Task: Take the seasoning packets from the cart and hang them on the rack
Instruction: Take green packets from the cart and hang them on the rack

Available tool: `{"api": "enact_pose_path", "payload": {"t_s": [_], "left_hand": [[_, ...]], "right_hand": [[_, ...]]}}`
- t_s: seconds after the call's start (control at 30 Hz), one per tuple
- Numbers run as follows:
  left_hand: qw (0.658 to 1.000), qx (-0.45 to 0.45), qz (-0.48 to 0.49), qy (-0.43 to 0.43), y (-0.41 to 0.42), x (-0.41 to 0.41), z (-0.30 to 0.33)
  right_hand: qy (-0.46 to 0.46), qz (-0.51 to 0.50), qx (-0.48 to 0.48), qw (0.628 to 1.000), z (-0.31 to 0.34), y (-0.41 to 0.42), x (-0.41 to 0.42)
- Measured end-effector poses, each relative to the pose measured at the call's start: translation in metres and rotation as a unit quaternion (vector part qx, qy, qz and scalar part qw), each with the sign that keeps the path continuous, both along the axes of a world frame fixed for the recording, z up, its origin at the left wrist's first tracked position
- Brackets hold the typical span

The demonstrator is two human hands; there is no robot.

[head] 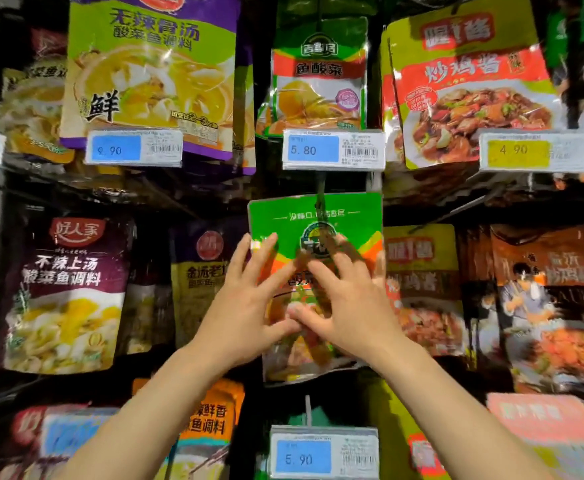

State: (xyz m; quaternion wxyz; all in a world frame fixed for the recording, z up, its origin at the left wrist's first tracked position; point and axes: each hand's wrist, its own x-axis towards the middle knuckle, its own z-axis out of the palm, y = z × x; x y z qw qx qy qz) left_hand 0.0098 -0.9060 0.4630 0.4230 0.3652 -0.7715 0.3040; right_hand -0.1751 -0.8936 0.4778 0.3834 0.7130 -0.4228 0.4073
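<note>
A green seasoning packet (349, 220) with an orange band hangs from a thin metal rack hook (321, 188) in the middle column of the rack. My left hand (245, 299) lies against its front left with the fingers spread and straight. My right hand (342, 303) lies against its front right, fingers also spread, and their tips are blurred. The two hands meet low on the packet's face and cover its middle. The cart is out of view.
Hanging packets fill the rack all round: a purple and green one (152, 71) upper left, a green one (320, 74) above, a red and green one (470, 84) upper right, a dark purple one (65, 292) at left. Price tags (332, 150) jut out on the hook ends.
</note>
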Motion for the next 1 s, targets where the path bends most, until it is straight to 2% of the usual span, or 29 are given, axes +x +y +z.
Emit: {"api": "enact_pose_path", "payload": {"t_s": [0.13, 0.23, 0.33, 0.47, 0.57, 0.67, 0.77, 0.87, 1.0], "left_hand": [[0.994, 0.11, 0.015, 0.011, -0.019, -0.005, -0.006], [0.986, 0.162, 0.026, 0.011, -0.029, -0.01, -0.008], [0.963, 0.255, 0.085, -0.015, -0.038, -0.012, -0.016], [0.943, 0.308, 0.123, -0.03, -0.045, -0.005, -0.03], [0.949, 0.294, 0.11, -0.005, -0.034, -0.003, -0.034], [0.972, 0.209, 0.093, 0.049, -0.01, -0.003, -0.034], [0.985, 0.112, 0.064, 0.118, 0.026, -0.002, -0.036], [0.984, 0.044, 0.046, 0.167, 0.068, 0.007, -0.039], [0.974, 0.029, 0.087, 0.205, 0.127, 0.037, -0.052]], "right_hand": [[0.018, -0.014, 0.101, 0.995, -0.001, -0.018, 0.001], [0.041, -0.008, 0.213, 0.976, -0.004, -0.036, -0.002], [0.067, -0.015, 0.307, 0.949, -0.009, -0.048, -0.003], [0.111, -0.036, 0.353, 0.928, -0.006, -0.049, -0.007], [0.112, -0.024, 0.373, 0.921, 0.003, -0.036, -0.008], [0.084, 0.025, 0.337, 0.937, 0.007, -0.008, -0.005], [0.09, 0.129, 0.275, 0.949, 0.007, 0.028, 0.002], [0.102, 0.247, 0.225, 0.937, 0.004, 0.063, 0.014], [0.08, 0.355, 0.203, 0.909, -0.013, 0.089, 0.036]]}}
